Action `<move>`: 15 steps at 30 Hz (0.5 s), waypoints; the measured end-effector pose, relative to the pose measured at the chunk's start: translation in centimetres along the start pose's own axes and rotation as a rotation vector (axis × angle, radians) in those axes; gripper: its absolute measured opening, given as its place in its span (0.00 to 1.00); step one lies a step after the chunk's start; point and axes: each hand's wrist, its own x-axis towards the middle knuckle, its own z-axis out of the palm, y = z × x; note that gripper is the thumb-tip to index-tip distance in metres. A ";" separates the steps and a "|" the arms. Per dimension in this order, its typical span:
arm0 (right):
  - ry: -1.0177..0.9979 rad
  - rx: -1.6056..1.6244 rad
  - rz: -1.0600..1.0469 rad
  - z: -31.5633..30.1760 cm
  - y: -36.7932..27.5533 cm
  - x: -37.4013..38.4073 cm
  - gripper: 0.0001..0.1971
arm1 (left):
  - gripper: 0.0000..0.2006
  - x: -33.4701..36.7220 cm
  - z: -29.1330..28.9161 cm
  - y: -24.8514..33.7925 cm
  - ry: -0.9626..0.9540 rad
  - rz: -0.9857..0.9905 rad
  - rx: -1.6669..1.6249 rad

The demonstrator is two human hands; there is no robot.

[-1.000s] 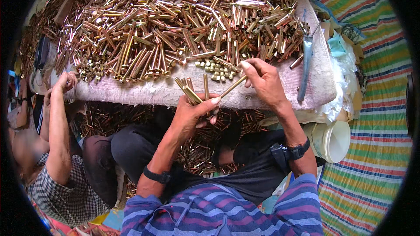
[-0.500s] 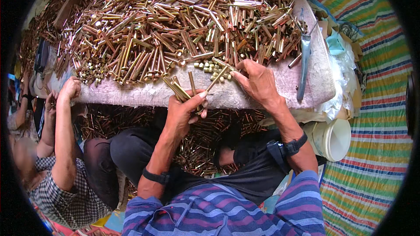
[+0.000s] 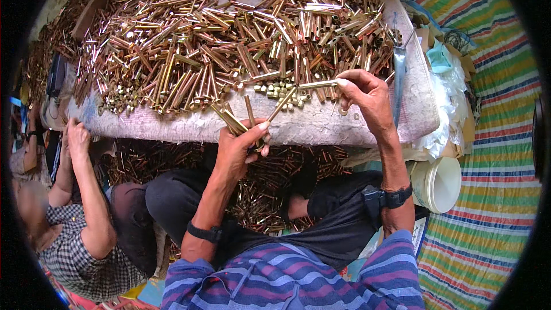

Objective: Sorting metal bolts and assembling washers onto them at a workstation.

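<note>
My left hand (image 3: pixel 245 144) is closed round several slim brass-coloured metal rods (image 3: pixel 231 121). One rod (image 3: pixel 282 103) slants up and right out of its pinch. My right hand (image 3: pixel 370 100) pinches a metal tube (image 3: pixel 318 85) between thumb and fingers, lying nearly level. The tube's left end is at or close to the tip of the slanting rod; I cannot tell whether they touch. Just behind the rod sits a small pile of brass-coloured nuts (image 3: pixel 279 90). Loose washers (image 3: pixel 343 111) lie below my right hand.
Metal tubes and rods (image 3: pixel 229 40) heap over the padded work surface (image 3: pixel 189 123). A blue-grey tool handle (image 3: pixel 400 74) stands right of my hand. A white bucket (image 3: pixel 445 183) and plastic bags (image 3: pixel 445 92) are at the right. Left, a co-worker's hands (image 3: pixel 76 135) work at the edge.
My right hand has moved right and a little up, and the tube in it now shows plainly. My left hand stays nearly still. The co-worker's hand has moved left and down.
</note>
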 end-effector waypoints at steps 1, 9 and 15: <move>0.000 0.005 0.009 -0.2 0.0 0.0 0.09 | 0.16 0.0 0.1 0.0 -0.001 -0.001 0.006; -0.049 0.002 -0.014 -0.3 0.2 0.1 0.09 | 0.15 -0.3 0.1 0.3 -0.003 0.018 0.074; -0.112 -0.022 0.042 -1.3 -0.2 0.1 0.10 | 0.15 -0.5 -0.4 0.5 -0.067 0.048 0.111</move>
